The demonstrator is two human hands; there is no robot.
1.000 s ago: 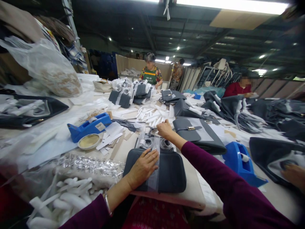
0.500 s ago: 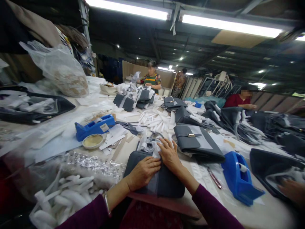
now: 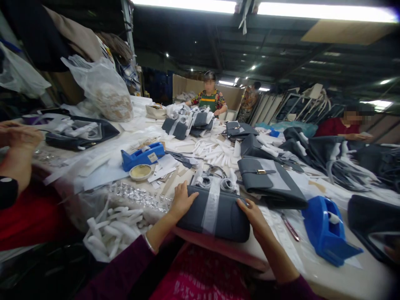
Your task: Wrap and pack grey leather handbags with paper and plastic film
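Observation:
A dark grey handbag (image 3: 229,218) lies at the table's front edge, with a translucent white wrapping strip (image 3: 212,206) down its middle. Its wrapped rings and straps (image 3: 226,183) stick out along the far side. My left hand (image 3: 183,201) grips the bag's left upper edge, thumb on top. On the opposite side, my right hand (image 3: 253,212) holds the right edge, its thumb and fingertips near the upper corner. The fingers under the bag are partly hidden. Just beyond my right hand is another grey bag (image 3: 265,179) with a gold buckle.
Blue tape dispensers stand left (image 3: 143,155) and right (image 3: 328,229). Beside the left one are a round tin (image 3: 140,172) and paper slips. White foam pieces fill a plastic bag (image 3: 115,229) below the edge. A co-worker's hands (image 3: 18,137) show at far left; other people sit across and right.
My hands have moved apart, from the middle of the bag to its left and right edges. The strip now lies uncovered. The view has turned left, showing a co-worker's arms.

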